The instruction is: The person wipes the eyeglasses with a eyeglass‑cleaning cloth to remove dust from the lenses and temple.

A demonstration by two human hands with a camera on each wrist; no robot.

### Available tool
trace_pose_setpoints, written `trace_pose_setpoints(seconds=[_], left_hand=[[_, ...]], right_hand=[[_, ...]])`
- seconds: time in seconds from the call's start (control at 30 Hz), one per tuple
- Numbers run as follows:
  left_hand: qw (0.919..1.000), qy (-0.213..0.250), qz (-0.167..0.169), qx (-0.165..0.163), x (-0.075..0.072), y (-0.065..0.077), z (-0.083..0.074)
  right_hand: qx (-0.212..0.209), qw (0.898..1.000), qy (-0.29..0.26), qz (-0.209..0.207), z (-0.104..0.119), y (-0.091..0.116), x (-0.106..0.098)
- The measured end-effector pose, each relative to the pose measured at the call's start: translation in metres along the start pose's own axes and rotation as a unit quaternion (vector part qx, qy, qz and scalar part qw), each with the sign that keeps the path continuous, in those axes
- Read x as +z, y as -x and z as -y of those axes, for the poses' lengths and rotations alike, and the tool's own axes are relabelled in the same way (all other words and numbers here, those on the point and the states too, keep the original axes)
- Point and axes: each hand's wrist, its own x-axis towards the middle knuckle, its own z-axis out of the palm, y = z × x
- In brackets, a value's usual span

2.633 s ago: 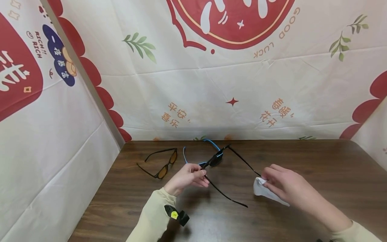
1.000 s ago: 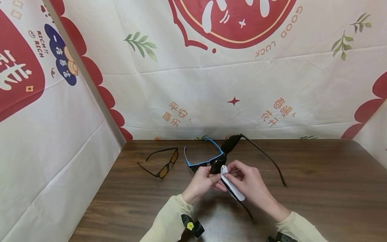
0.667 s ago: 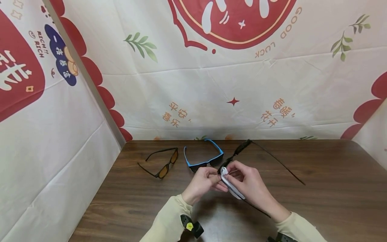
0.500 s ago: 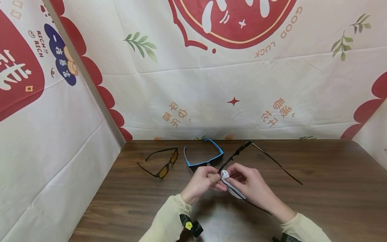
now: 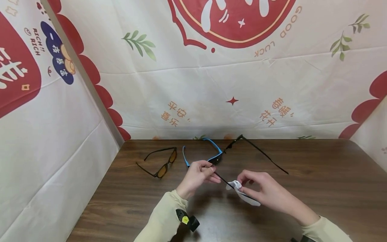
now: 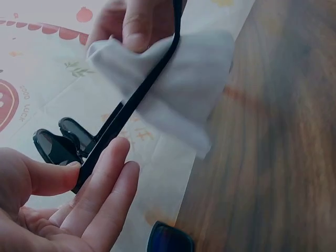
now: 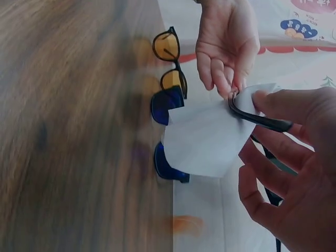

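Observation:
My left hand [image 5: 198, 176] pinches a pair of black sunglasses [image 6: 55, 148] at the frame corner, between thumb and fingers. They hang above the table with both temples unfolded, one stretching off to the right. In my right hand [image 5: 269, 190] is a white cloth [image 5: 249, 199], pinched around the nearer temple, partway along it. The right wrist view shows the curved temple tip [image 7: 262, 122] sticking out past the cloth, by the thumb. The cloth's loose part droops below the fingers.
Brown-tinted glasses [image 5: 162, 171] lie unfolded at the left of the wooden table [image 5: 317, 174]. Blue-framed sunglasses [image 5: 215, 160] lie beside them, partly hidden behind my left hand. A printed white cloth backdrop [image 5: 193, 87] rises along the table's back edge.
The cloth first left the far temple for the near one by my left hand. Since then my right hand has slid it along that temple, rightward and away from my left hand.

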Motion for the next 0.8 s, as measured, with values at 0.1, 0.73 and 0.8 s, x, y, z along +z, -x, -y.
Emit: trace_pose_setpoints(seconds=[0.1,0.73,0.8], left_hand=[[0.9999,0.003,-0.011,0.010,-0.006,-0.002,-0.002],[0.9955,-0.018,-0.078,0.051,-0.033,-0.002,-0.013],[0.9950,-0.016,-0.083,0.053,-0.032,-0.002,-0.013]], right_hand=[[0.006,1.000,0.018,0.007,0.000,0.001,-0.005],[-0.029,0.995,0.095,-0.022,-0.003,0.015,-0.039],[-0.039,0.994,0.097,-0.018,-0.003,0.015,-0.039]])
